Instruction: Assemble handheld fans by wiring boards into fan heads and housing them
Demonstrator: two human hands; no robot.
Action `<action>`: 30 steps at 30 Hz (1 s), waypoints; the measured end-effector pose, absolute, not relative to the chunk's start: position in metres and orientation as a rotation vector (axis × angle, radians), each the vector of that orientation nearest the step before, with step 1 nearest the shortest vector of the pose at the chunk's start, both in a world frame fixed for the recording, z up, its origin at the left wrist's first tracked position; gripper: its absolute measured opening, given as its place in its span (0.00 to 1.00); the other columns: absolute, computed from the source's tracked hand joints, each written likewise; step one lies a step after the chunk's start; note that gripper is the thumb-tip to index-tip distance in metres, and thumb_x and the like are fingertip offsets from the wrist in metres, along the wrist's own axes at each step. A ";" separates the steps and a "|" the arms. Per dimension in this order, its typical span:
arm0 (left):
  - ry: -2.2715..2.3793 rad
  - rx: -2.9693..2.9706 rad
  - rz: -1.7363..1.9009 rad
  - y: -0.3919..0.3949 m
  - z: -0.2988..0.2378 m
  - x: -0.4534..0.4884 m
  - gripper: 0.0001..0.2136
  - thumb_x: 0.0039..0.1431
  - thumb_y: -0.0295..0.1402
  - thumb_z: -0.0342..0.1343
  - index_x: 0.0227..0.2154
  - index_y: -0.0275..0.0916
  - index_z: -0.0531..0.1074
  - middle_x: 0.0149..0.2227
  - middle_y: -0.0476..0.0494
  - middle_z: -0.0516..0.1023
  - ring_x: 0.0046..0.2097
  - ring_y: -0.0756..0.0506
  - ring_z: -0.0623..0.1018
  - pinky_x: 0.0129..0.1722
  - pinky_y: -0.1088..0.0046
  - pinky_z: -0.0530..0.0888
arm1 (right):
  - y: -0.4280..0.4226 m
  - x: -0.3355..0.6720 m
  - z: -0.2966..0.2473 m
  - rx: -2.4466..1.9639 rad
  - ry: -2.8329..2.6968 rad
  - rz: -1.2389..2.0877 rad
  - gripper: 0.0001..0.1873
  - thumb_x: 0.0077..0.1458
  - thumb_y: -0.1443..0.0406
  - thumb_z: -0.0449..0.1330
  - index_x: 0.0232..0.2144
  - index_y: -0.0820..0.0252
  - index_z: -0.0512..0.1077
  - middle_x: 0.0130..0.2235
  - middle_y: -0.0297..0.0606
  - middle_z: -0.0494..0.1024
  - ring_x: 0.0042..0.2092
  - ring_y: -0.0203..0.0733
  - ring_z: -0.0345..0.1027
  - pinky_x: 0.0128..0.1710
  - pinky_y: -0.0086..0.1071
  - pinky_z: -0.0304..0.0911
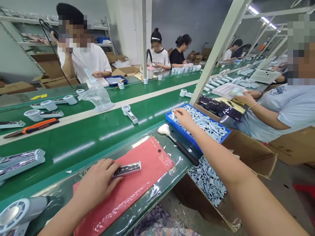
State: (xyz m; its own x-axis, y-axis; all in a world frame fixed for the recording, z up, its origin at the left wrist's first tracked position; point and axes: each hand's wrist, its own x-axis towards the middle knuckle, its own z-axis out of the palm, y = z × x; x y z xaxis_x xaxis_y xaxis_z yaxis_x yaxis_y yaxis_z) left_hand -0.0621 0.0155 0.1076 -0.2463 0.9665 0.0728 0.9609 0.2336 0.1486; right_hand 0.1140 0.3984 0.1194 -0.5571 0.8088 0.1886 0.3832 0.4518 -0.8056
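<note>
I watch the slim handle [131, 167] lie on the red sheet [145, 156], its long axis running from the left hand [104, 177] toward the sheet's right edge; that hand is nearer, thumb and fingers closed round its left end, while the right hand [184, 118] is beyond the sheet's far right corner, over the blue tray [180, 129], fingers nearly together, seemingly pinching a small pale piece [173, 114]. The handle looks dark and glossy on top, silvery along its edges; its hidden end I cannot tell.
</note>
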 end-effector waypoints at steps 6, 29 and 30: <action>2.422 1.864 0.187 0.016 0.108 -0.060 0.12 0.63 0.38 0.52 0.44 0.41 0.77 0.42 0.39 0.79 0.44 0.36 0.77 0.44 0.55 0.74 | 0.333 0.098 0.097 -0.752 -2.066 1.571 0.19 0.58 0.49 0.60 0.40 0.57 0.75 0.30 0.34 0.76 0.29 0.36 0.67 0.29 0.31 0.67; 1.579 0.900 1.459 0.063 0.145 -0.027 0.20 0.50 0.48 0.70 0.37 0.37 0.78 0.33 0.44 0.82 0.35 0.46 0.81 0.38 0.70 0.79 | 0.212 0.108 0.099 -0.310 -1.719 2.238 0.19 0.50 0.50 0.72 0.37 0.57 0.78 0.34 0.34 0.80 0.34 0.35 0.71 0.34 0.29 0.68; 1.563 0.893 1.456 0.063 0.145 -0.027 0.21 0.50 0.48 0.70 0.37 0.36 0.78 0.34 0.44 0.82 0.35 0.46 0.81 0.39 0.70 0.79 | 0.211 0.108 0.098 -0.327 -1.668 2.292 0.20 0.50 0.50 0.72 0.36 0.57 0.78 0.33 0.34 0.80 0.33 0.34 0.71 0.33 0.29 0.69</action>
